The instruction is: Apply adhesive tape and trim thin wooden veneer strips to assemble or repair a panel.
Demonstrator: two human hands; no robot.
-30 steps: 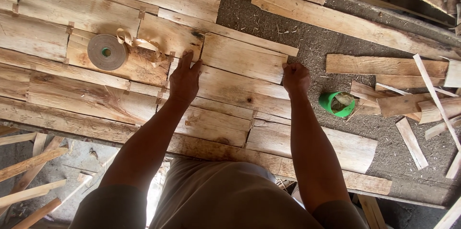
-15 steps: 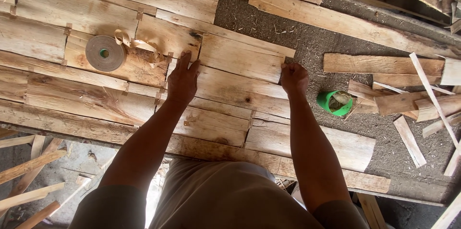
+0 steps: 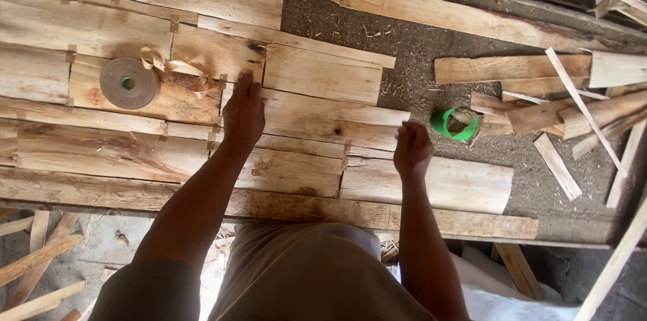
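Note:
My left hand [image 3: 242,112] lies flat, fingers together, on a joined sheet of thin wood veneer strips [image 3: 317,119] spread over the bench. My right hand [image 3: 412,149] is curled into a loose fist at the right end of the veneer strips, knuckles up; I cannot see anything in it. A roll of brown paper tape [image 3: 128,83] lies on the veneer to the left of my left hand, with a loose curl of tape [image 3: 182,68] trailing toward it.
A small green cup [image 3: 455,122] stands on the dark gritty bench top [image 3: 431,45] right of my right hand. Loose wood offcuts [image 3: 539,85] pile at the right. Long planks [image 3: 465,14] lie along the far side. Scrap sticks [image 3: 34,260] lie on the floor below left.
My right hand has drawn back toward me along the veneer, from beside the green cup to the strip's near right end. My left hand stays pressed on the veneer.

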